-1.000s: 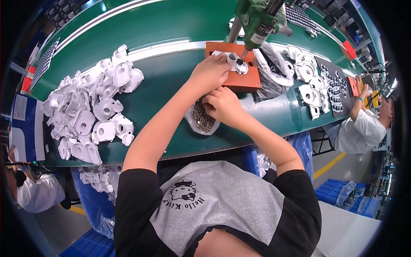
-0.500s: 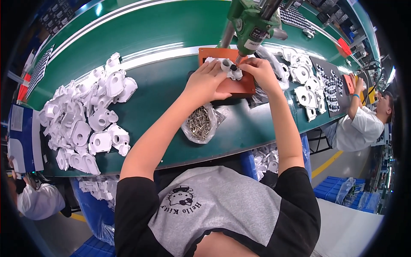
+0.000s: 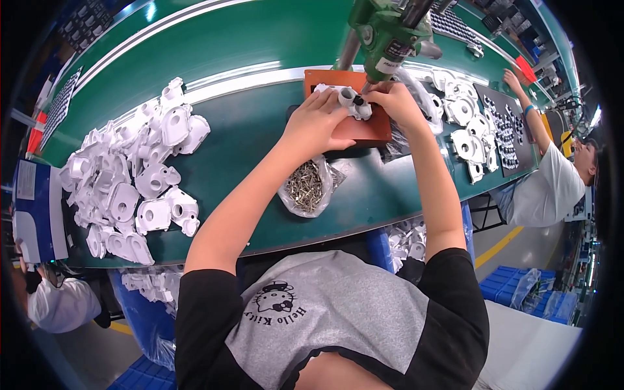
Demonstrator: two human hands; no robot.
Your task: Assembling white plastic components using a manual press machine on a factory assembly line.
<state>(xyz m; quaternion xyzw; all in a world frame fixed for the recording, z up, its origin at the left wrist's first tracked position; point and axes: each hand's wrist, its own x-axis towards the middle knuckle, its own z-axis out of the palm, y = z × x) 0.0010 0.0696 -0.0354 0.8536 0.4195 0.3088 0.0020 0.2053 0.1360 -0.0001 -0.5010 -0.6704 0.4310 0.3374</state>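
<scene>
A white plastic housing (image 3: 347,97) with a round tube and a small black piece (image 3: 358,101) sits on an orange fixture block (image 3: 371,130). Over the housing's left side lie the fingers of my left hand (image 3: 314,123), holding it down, with the thumb apart along the block's near edge. My right hand (image 3: 396,105) is pinched beside the black piece, just under the tip of a green press-like machine (image 3: 391,40). Whatever sits between those fingertips is hidden. Close in front of the block lies an open clear bag of metal screws (image 3: 305,188).
Many white housings (image 3: 130,175) are heaped on the left of the green table (image 3: 244,140). More flat white parts (image 3: 469,130) and a dark tray of small black pieces (image 3: 504,133) lie to the right. A co-worker (image 3: 549,175) sits beyond them. Blue bins (image 3: 140,305) stand below the edge.
My right fingers have shifted slightly up and bunched closer at the machine's tip. The left hand still rests on the housing. The co-worker's arm has stretched farther away across the table.
</scene>
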